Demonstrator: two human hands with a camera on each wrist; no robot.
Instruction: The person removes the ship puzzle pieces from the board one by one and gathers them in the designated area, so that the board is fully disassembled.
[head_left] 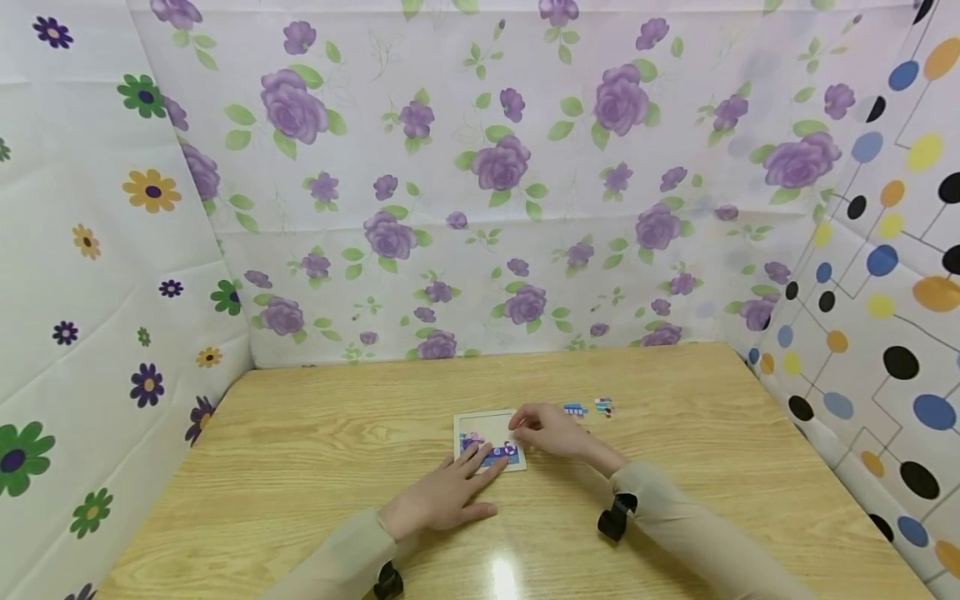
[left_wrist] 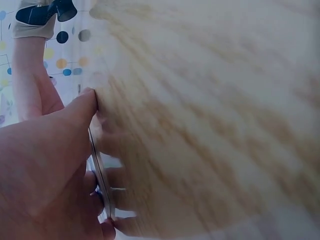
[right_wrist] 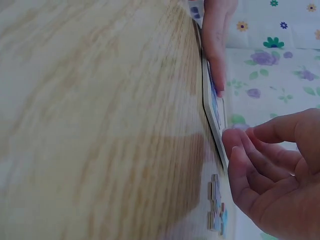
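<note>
A small jigsaw puzzle tray (head_left: 491, 414) with a pale rim lies on the table, pieces with purple, blue and pink print filling its near part. My left hand (head_left: 444, 493) rests over the tray's near left side, fingers stretched out and spread. At the tray's right edge is my right hand (head_left: 553, 430), its fingers bent and the thumb close to the fingertips. In the right wrist view the right hand (right_wrist: 277, 167) hovers beside the tray rim (right_wrist: 214, 125); I cannot tell whether a piece is between its fingertips.
Loose blue and white puzzle pieces (head_left: 575, 409) lie just beyond the right hand, with more small pieces (head_left: 604, 407) to their right. The wooden table (head_left: 337, 417) is bounded by a flowered cloth (head_left: 450, 283) behind and patterned cloths at both sides.
</note>
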